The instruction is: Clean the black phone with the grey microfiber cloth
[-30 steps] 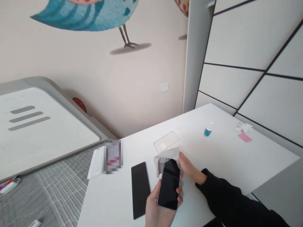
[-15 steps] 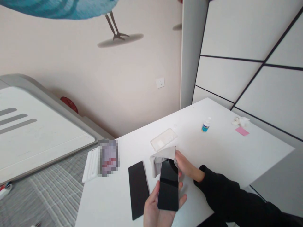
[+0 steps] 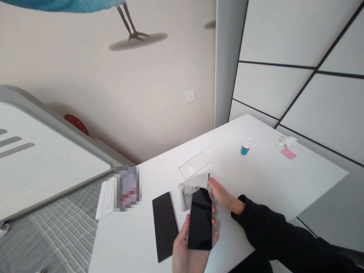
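My left hand [image 3: 187,252] is wrapped round a smartphone [image 3: 200,223], thumb on one edge and fingertips on the other, with the dark screen facing up. At the phone's top end, my right hand [image 3: 220,193] grips a light grey cloth [image 3: 193,184]. The cloth drapes over and behind that top edge and hangs down on the left. Beside the phone, a flat black slab like a tablet [image 3: 165,227] lies on the table. A clear phone case [image 3: 186,167] rests just beyond the cloth.
On the white table [image 3: 256,178] stand a small white bottle [image 3: 245,147] with a blue label, a pink paper [image 3: 288,153] and crumpled white tissue [image 3: 290,142]. A blurred-out item [image 3: 129,189] and a white ridged object [image 3: 105,199] lie at the left edge, by a bed.
The whole view has shifted slightly, so things sit a little further left and higher. Both hands keep hold of the phone and cloth, with little change between them.
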Demonstrator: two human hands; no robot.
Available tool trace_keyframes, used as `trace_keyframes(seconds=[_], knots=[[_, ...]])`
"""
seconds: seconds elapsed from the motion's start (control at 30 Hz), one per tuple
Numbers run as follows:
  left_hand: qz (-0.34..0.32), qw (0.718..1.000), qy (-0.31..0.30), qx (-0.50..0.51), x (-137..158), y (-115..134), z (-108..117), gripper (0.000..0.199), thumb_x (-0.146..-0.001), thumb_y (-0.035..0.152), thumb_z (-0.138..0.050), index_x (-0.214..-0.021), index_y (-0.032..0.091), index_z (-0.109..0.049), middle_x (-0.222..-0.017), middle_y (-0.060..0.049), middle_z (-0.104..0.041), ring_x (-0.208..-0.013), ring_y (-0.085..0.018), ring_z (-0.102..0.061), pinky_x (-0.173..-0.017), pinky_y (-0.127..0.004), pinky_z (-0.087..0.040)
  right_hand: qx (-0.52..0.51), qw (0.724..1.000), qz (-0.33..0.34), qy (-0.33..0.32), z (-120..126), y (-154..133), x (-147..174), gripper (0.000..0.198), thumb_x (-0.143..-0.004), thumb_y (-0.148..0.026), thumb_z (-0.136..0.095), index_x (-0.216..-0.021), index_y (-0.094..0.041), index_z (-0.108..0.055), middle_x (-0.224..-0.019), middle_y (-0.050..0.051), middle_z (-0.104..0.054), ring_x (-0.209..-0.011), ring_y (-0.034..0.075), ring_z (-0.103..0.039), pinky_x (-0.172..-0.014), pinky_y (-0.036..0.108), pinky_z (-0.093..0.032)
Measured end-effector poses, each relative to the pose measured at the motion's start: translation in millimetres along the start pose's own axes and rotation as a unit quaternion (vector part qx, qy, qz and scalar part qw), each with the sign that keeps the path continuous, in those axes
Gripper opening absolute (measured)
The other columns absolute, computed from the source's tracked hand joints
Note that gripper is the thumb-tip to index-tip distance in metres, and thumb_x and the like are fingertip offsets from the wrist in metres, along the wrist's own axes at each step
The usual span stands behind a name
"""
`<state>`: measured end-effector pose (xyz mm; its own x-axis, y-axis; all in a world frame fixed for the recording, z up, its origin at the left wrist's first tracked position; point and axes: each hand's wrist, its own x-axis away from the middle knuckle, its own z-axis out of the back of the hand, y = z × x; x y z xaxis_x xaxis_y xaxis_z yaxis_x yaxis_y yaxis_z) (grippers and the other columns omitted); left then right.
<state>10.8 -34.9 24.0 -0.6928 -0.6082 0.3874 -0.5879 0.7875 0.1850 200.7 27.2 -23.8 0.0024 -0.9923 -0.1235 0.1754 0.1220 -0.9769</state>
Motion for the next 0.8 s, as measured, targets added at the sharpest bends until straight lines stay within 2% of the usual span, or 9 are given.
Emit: trace_keyframes(seconds=[0.3,0.47,0.67,0.8], knots=[[-0.014,1.0,0.0,-0.018,-0.1,-0.6,5.0,0.046,-0.108,0.037,-0.039,-0.139,0.014,-0.064,-0.151,-0.02,-0.053,-0.122,-0.029,-0.067,-0.109,-0.051,-0.047,0.0,1.0,0.018,-0.014,3.9,-6.9,-0.9,0.033,-0.102,-0.041,-0.061,-0.126,-0.018,-0.063,-0.127,0.01,-0.065,-0.11,0.024,-0.066,-0.097,0.047,-0.056],[-0.03,0.999,0.011,-0.036,0.6,-2.2,4.3,0.043,-0.106,0.035,-0.046,-0.138,0.014,-0.065,-0.149,-0.022,-0.053,-0.127,-0.033,-0.065,-0.111,-0.056,-0.045,-0.001,1.0,0.021,-0.02,3.3,-12.9,0.7,0.034,-0.102,-0.041,-0.061,-0.126,-0.017,-0.064,-0.128,0.01,-0.065,-0.113,0.025,-0.065,-0.098,0.049,-0.055],[-0.001,0.999,0.027,-0.041,0.8,-1.0,1.7,0.045,-0.103,0.039,-0.047,-0.137,0.016,-0.066,-0.151,-0.02,-0.053,-0.136,-0.042,-0.056,-0.111,-0.061,-0.043,-0.003,1.0,0.015,-0.024,3.2,-13.1,0.5,0.031,-0.103,-0.041,-0.059,-0.124,-0.019,-0.065,-0.127,0.01,-0.065,-0.109,0.023,-0.066,-0.097,0.046,-0.055],[0.001,0.998,0.05,-0.049,1.3,0.3,-4.8,0.043,-0.103,0.037,-0.046,-0.133,0.016,-0.069,-0.145,-0.019,-0.06,-0.127,-0.039,-0.063,-0.105,-0.058,-0.049,-0.005,0.999,0.014,-0.032,3.8,-18.7,0.2,0.03,-0.103,-0.041,-0.059,-0.123,-0.019,-0.065,-0.126,0.009,-0.066,-0.108,0.022,-0.066,-0.096,0.045,-0.056]])
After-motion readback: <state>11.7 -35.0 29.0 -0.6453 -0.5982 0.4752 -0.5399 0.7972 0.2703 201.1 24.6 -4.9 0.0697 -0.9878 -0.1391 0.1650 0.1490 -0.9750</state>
